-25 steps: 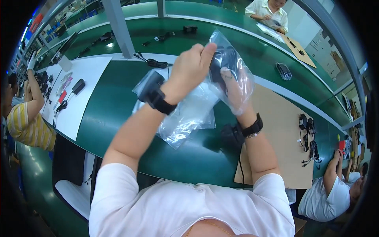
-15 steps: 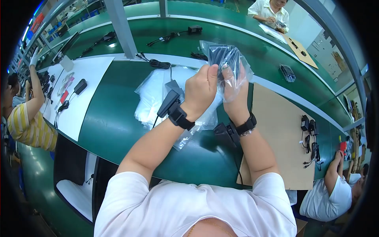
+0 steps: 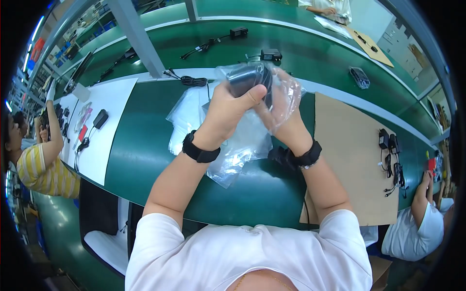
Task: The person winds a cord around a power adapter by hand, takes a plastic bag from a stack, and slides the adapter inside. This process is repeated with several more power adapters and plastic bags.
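Observation:
A black power adapter sits inside a clear plastic bag, held up over the bench between my hands. My left hand is closed round its near side, thumb laid across the bag. On the other side my right hand grips the loose plastic, its fingers partly covered by the film. Beneath both hands lies a pile of flat clear bags on the green bench. A coiled black cable rests just past the pile's far edge.
Brown cardboard with adapters and cables covers the right side. White sheeting with another adapter lies left. A bagged adapter and a loose adapter stand beyond the metal rail. Co-workers sit on both sides.
The bagged adapter has tipped over toward the left and come slightly nearer. My left hand has turned, its thumb now across the bag, and my right hand's fingers have spread along the plastic.

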The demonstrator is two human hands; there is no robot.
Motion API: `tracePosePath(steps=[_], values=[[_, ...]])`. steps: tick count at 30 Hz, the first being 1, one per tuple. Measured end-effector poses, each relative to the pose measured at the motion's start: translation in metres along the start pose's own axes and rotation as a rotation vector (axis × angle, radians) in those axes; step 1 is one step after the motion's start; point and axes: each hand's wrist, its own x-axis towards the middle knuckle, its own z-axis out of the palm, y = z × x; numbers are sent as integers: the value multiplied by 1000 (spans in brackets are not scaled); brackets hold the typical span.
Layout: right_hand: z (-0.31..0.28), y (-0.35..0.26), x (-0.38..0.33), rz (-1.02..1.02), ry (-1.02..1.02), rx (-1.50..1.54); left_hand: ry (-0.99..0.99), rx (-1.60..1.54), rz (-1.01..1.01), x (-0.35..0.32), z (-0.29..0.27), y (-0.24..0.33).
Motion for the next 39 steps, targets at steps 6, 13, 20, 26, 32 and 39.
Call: tracePosePath(steps=[6, 13, 20, 26, 32, 39], values=[[-7, 7, 1, -80, -136, 218, 39, -144, -71, 2, -20, -10], [-13, 15, 4, 502, 34, 1167, 135, -216, 43, 7, -25, -1], [-27, 12, 16, 580, 124, 1197, 106, -281, 35, 2, -21, -4], [-14, 17, 6, 442, 103, 1504, 113, -411, 93, 2, -24, 2], [17, -10, -4, 433, -87, 1632, 84, -318, 143, 0, -17, -11], [2, 5, -1, 821, 101, 1232, 35, -221, 65, 0, -17, -12]])
